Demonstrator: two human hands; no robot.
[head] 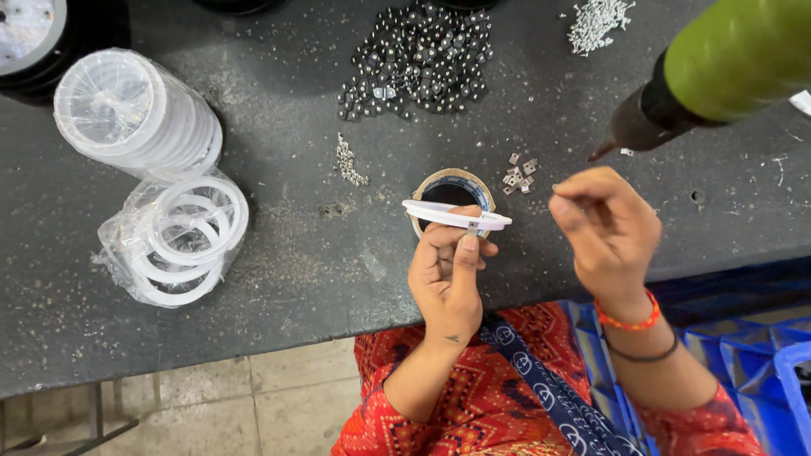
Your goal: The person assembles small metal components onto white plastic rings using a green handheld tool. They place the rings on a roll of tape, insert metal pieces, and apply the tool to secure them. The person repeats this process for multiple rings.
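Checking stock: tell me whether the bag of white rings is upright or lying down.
Lying down: the clear bag of white rings rests on its side on the dark table.

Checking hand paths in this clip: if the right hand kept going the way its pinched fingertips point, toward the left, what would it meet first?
Most likely the white ring held by the left hand; the right hand points at its near end, though depth is unclear.

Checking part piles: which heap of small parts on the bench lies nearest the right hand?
The few square metal clips, just above-left of the right hand; the black pile lies farther.
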